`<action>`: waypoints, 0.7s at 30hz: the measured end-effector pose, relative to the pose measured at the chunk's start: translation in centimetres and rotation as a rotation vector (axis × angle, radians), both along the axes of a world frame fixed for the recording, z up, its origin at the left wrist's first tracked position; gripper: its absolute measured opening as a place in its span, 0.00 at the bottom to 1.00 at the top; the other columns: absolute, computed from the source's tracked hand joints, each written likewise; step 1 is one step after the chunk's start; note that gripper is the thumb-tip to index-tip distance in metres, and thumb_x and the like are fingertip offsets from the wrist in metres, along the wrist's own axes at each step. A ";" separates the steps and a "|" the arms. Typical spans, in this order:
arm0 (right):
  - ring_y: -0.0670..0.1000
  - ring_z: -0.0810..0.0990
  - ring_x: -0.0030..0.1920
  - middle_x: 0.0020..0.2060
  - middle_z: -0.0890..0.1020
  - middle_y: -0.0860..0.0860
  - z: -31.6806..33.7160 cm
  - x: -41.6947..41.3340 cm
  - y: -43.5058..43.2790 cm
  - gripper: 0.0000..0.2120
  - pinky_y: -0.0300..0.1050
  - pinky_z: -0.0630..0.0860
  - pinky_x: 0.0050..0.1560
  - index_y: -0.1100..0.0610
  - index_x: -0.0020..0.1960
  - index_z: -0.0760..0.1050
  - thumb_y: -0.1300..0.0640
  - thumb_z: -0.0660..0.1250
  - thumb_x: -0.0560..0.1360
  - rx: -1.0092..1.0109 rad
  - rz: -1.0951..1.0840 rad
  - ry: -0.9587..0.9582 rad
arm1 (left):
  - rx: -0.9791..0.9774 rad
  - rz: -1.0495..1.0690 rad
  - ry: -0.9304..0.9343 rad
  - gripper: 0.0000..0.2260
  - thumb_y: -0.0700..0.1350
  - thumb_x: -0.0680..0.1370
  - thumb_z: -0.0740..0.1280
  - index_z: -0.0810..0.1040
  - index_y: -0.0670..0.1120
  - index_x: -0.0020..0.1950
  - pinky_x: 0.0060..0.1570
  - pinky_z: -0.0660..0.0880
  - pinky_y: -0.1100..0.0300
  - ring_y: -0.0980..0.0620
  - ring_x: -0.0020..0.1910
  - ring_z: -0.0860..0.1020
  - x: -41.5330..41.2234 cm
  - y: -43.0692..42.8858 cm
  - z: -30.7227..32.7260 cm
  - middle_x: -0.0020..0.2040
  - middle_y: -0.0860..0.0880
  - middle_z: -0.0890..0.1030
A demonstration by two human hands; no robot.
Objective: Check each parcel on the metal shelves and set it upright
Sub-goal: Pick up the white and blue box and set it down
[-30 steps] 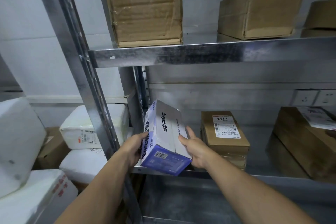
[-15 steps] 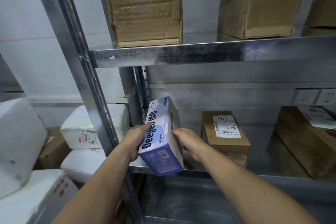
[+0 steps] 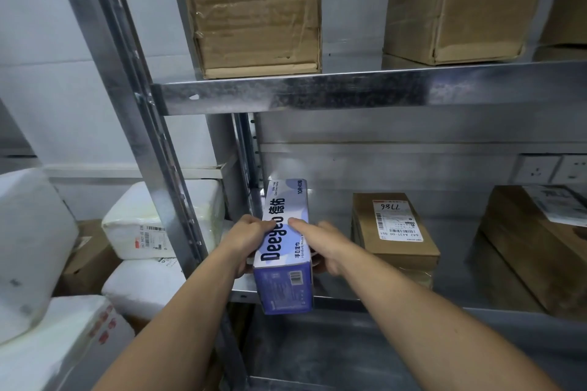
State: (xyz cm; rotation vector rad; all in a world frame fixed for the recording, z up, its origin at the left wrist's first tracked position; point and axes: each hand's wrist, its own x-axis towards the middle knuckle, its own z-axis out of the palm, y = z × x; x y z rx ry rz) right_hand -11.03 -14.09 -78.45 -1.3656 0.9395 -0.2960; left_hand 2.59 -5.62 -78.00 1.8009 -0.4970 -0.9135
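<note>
The blue-and-white rectangular cardboard box (image 3: pixel 281 251), closed, sits lengthwise at the left end of the lower galvanised metal shelf (image 3: pixel 460 282), its near end past the edge. The left hand (image 3: pixel 246 240) and right hand (image 3: pixel 322 246) clasp its sides. Right of the box lies a sealed, labelled brown cardboard parcel (image 3: pixel 394 232). Left of the box are white wrapped parcels (image 3: pixel 158 219).

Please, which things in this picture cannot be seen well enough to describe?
- Head view: the Deeyeo box side faces, behind the left hand and right hand.
- Head view: small print on the brown parcel's label, too small.
- Head view: cardboard box at top right, cut off by the frame edge.
</note>
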 end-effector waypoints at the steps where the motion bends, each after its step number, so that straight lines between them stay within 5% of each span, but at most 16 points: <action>1: 0.54 0.84 0.40 0.45 0.87 0.55 0.1 0.0 0.0 0.13 0.49 0.79 0.43 0.55 0.46 0.75 0.45 0.68 0.80 -0.012 -0.010 -0.001 | 0.010 -0.014 -0.009 0.14 0.50 0.80 0.69 0.70 0.45 0.60 0.32 0.78 0.57 0.47 0.38 0.84 0.0 0.0 0.0 0.45 0.44 0.86; 4: 0.56 0.85 0.42 0.43 0.86 0.55 0.4 0.2 -0.1 0.12 0.50 0.80 0.43 0.55 0.45 0.74 0.47 0.68 0.80 -0.032 0.004 0.020 | 0.051 -0.041 0.001 0.14 0.52 0.80 0.69 0.72 0.46 0.60 0.42 0.79 0.53 0.45 0.41 0.84 0.2 0.0 0.1 0.45 0.44 0.86; 8: 0.55 0.86 0.42 0.44 0.88 0.55 0.1 0.7 -0.5 0.10 0.49 0.81 0.43 0.56 0.48 0.77 0.49 0.67 0.80 -0.040 0.020 0.045 | 0.095 -0.075 0.018 0.13 0.52 0.80 0.68 0.79 0.44 0.59 0.44 0.77 0.53 0.43 0.43 0.83 0.5 0.0 0.0 0.49 0.43 0.87; 15: 0.57 0.87 0.45 0.45 0.87 0.56 0.3 1.3 -0.6 0.08 0.56 0.82 0.52 0.56 0.46 0.76 0.53 0.67 0.80 -0.056 -0.004 0.060 | 0.123 -0.087 -0.007 0.10 0.48 0.81 0.68 0.77 0.43 0.58 0.55 0.78 0.45 0.40 0.46 0.84 0.8 -0.7 0.2 0.51 0.40 0.86; 21: 0.52 0.84 0.36 0.46 0.86 0.56 0.4 1.4 -0.5 0.06 0.43 0.79 0.33 0.57 0.45 0.74 0.58 0.66 0.81 -0.021 -0.036 0.008 | 0.131 -0.076 -0.013 0.07 0.47 0.82 0.66 0.76 0.44 0.56 0.57 0.78 0.41 0.38 0.50 0.85 0.4 -0.9 0.4 0.49 0.41 0.87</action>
